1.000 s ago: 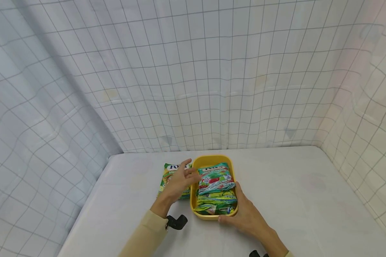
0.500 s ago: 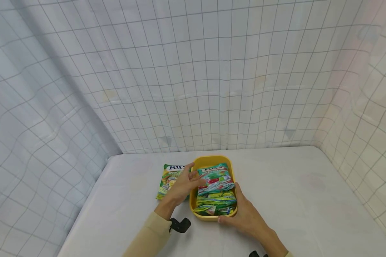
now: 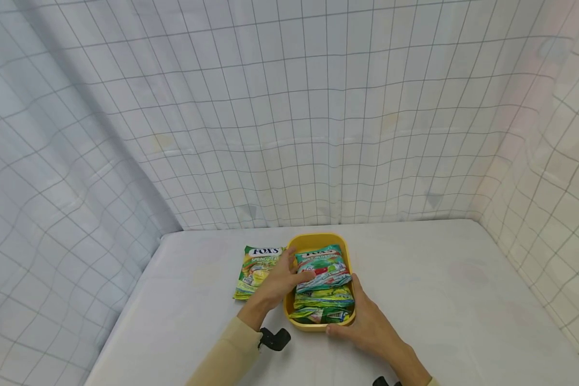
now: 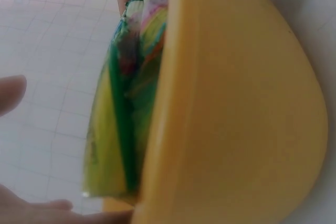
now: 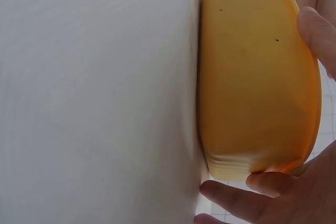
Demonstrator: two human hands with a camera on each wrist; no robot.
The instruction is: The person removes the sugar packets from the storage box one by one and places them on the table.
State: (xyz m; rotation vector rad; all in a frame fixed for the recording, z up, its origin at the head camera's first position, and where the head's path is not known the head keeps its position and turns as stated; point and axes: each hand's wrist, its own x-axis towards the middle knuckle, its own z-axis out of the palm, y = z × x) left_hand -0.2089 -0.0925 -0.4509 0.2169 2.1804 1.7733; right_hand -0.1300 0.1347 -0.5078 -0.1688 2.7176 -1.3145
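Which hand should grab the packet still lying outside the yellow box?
Left, probably. The left hand is at the yellow box's left rim, right beside the loose packet. The right hand holds the box's near right corner, farther away and steadying it.

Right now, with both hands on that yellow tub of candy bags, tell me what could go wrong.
1. The candy bags stand packed above the rim of the yellow tub; a pull by the left hand on the top bag could drag others out.
2. The right hand steadies only the tub's near corner, so the tub may slide or tip.
3. The loose bag beside the tub could get pushed aside.
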